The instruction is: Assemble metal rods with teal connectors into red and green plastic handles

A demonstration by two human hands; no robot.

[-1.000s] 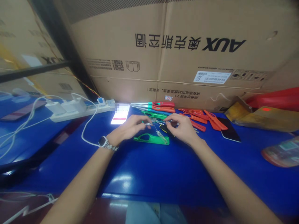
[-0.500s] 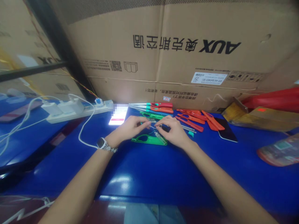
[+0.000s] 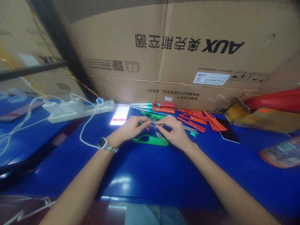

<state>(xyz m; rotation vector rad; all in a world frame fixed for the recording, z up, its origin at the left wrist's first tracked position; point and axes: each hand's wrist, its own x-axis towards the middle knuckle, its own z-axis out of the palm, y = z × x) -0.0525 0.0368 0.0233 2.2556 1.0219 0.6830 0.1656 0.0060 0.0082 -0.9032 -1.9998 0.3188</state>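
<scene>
My left hand (image 3: pixel 134 127) pinches with thumb and forefinger at one end of a thin whitish wire (image 3: pixel 153 126). My right hand (image 3: pixel 174 130) is closed in a pinch at its other side, fingertips a short gap from the left ones. Whatever else the fingertips hold is too small to tell. Below them lies a green lighter shell half (image 3: pixel 146 139), hollow side up, with a small clear tank (image 3: pixel 161 137) at its right end, partly under my right hand. More green shell pieces (image 3: pixel 153 116) lie just behind the hands.
Stick lighters (image 3: pixel 162 108) with metal barrels lie at the back. To the right are orange-red shell halves (image 3: pixel 193 119), metal tubes (image 3: pixel 190 129), a teal tip (image 3: pixel 192 134), a dark phone (image 3: pixel 229 134) and a plastic jar (image 3: pixel 281 153). Left are a lit phone (image 3: pixel 120 115) and a power strip (image 3: pixel 87 112).
Both hands stay over the green shell, still pinching. The right fingertips have shifted slightly, and the dark bit seen beside them before no longer shows. The whole view has moved a little.
</scene>
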